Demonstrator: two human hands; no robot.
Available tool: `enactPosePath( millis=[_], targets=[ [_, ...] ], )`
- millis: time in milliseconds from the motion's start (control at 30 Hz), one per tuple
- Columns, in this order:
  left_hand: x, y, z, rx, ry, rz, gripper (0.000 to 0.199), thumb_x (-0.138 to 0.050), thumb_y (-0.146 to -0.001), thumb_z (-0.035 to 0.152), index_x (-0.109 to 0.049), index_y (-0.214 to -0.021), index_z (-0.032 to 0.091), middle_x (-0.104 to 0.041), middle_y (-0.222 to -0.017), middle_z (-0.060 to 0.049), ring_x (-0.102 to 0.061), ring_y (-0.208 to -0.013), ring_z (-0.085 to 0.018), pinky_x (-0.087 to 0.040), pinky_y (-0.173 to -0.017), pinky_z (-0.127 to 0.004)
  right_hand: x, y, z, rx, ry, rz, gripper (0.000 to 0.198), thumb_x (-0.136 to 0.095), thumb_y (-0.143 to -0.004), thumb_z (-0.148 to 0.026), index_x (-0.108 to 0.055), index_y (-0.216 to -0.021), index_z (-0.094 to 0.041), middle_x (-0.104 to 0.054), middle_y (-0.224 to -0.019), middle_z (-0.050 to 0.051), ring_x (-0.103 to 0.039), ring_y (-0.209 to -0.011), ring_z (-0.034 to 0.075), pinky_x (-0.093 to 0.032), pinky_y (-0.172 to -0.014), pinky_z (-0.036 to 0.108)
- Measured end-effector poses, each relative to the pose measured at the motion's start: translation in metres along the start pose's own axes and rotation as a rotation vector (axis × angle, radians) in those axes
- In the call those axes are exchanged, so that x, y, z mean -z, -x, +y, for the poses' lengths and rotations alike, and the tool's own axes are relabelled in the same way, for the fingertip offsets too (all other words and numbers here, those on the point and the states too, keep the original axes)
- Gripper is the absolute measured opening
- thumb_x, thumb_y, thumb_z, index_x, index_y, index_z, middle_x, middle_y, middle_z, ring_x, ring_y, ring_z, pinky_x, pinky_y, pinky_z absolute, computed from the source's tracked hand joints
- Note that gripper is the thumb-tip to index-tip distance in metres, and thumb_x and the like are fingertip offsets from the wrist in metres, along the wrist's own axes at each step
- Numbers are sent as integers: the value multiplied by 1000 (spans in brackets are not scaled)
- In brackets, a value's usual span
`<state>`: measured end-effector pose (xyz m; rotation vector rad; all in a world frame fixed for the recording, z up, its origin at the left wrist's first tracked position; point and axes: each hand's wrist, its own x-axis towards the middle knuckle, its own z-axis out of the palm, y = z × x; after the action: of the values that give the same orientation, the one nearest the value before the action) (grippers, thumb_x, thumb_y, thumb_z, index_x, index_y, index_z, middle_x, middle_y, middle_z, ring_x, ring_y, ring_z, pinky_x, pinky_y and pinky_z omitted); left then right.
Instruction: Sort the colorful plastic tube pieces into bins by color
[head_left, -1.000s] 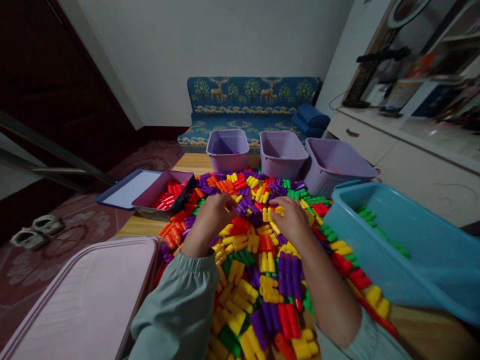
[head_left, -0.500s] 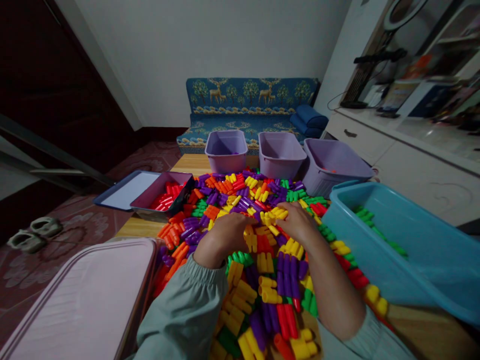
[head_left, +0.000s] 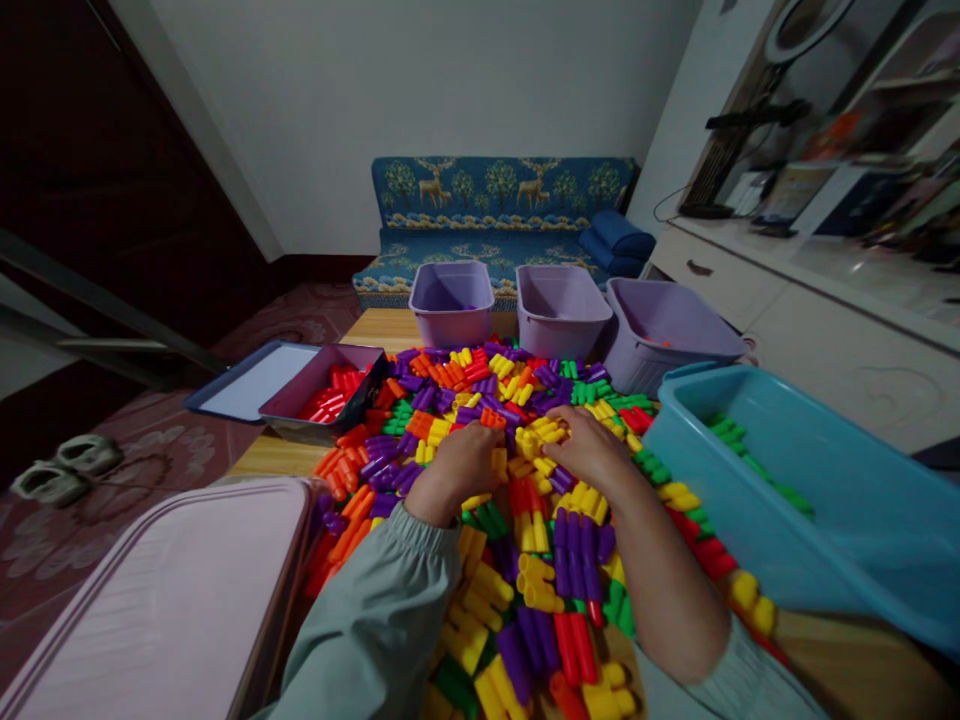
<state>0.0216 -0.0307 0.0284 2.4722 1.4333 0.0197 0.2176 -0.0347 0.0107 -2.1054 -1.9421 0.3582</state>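
Note:
A dense heap of bullet-shaped plastic building blocks (head_left: 577, 550) in yellow, purple, red, orange and green spreads between my forearms. My right hand (head_left: 589, 448) is closed at the heap's middle, its fingertips gripping a row of yellow blocks (head_left: 541, 436). Just left of it, my left hand (head_left: 469, 462) curls palm down with a yellow block (head_left: 499, 463) at its fingers; its fingertips are partly hidden. Orange blocks (head_left: 492, 418) lie just beyond the left fingers. Below the hands is a joined red and yellow row (head_left: 533, 530).
Three lilac bins (head_left: 454, 328) stand along the table's far side. A teal bin (head_left: 757, 530) with green blocks is at right. At left are an open box (head_left: 322, 433) of red blocks and a pink lid (head_left: 172, 590). A patterned sofa (head_left: 487, 245) stands behind.
My right hand has shifted slightly left with the yellow blocks. My left hand has lifted slightly away from me, and orange blocks now show beyond its fingers.

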Motion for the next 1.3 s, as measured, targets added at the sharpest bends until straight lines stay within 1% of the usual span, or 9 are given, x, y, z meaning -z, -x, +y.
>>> enactPosePath(
  millis=[133, 267, 433, 533, 667, 800, 900, 1033, 1300],
  targets=[
    [-2, -2, -3, 16, 39, 41, 66, -68, -71, 36, -54, -134, 21, -69, -112, -14, -66, -102, -32, -50, -84, -37, -5, 2, -5, 68, -36, -5, 57, -66, -77, -28, -58, -132, -20, -58, -127, 14, -59, -112, 27, -44, -94, 36],
    [-3, -3, -2, 46, 58, 49, 72, -71, -68, 37, -53, -136, 19, -69, -112, -17, -66, -101, -35, -51, -82, -38, -6, 4, -9, 109, -111, 2, 49, -71, -73, -28, -65, -121, -22, -64, -111, 10, -62, -100, 25, -45, -88, 34],
    [-7, -9, -4, 151, 71, 8, 49, -70, -71, 43, -69, -109, 12, -70, -102, -23, -68, -95, -38, -51, -75, -39, -8, 8, -21, 141, -230, -32, 50, -68, -72, -17, -63, -121, -22, -68, -89, 4, -62, -75, 18, -45, -69, 28],
    [-11, -14, -10, 176, 109, 40, 32, -69, -73, 30, -72, -98, 10, -71, -97, -23, -69, -93, -37, -51, -75, -37, -13, 8, -25, 155, -276, -40, 42, -67, -70, -18, -67, -112, -24, -65, -76, 0, -59, -66, 16, -41, -62, 26],
    [-12, -20, -16, 195, 505, 161, 24, -67, -70, 13, -72, -93, 12, -72, -81, -12, -70, -80, -27, -52, -69, -31, -20, 1, -26, 154, -511, 6, 33, -68, -67, -20, -67, -100, -23, -59, -65, -4, -53, -56, 13, -38, -53, 24],
    [-6, -20, -14, 240, 1268, 145, 47, -64, -76, 11, -60, -123, 12, -67, -68, -3, -66, -60, -17, -55, -63, -29, -22, -1, -31, 190, -883, 126, 30, -66, -70, -26, -64, -100, -23, -61, -71, -4, -53, -56, 12, -43, -52, 23],
    [1, -16, -11, 202, 1659, 78, 66, -62, -76, 5, -46, -139, 13, -67, -70, -2, -67, -61, -15, -58, -67, -29, -20, 1, -37, 213, -950, 189, 30, -66, -72, -27, -63, -102, -23, -65, -75, -3, -56, -58, 14, -48, -55, 25],
    [6, -14, -12, 185, 1842, 53, 65, -61, -74, 0, -50, -137, 13, -68, -78, -5, -69, -70, -15, -59, -70, -29, -17, 4, -41, 265, -867, 263, 30, -64, -75, -25, -64, -105, -23, -70, -91, 2, -61, -67, 16, -51, -62, 27],
    [5, -13, -13, 88, 1917, 13, 45, -68, -73, 6, -66, -118, 13, -71, -93, -8, -69, -79, -15, -58, -79, -29, -8, 9, -45, 381, -655, 341, 35, -57, -78, -14, -68, -110, -23, -69, -113, 5, -64, -105, 21, -50, -93, 34]
  ],
)
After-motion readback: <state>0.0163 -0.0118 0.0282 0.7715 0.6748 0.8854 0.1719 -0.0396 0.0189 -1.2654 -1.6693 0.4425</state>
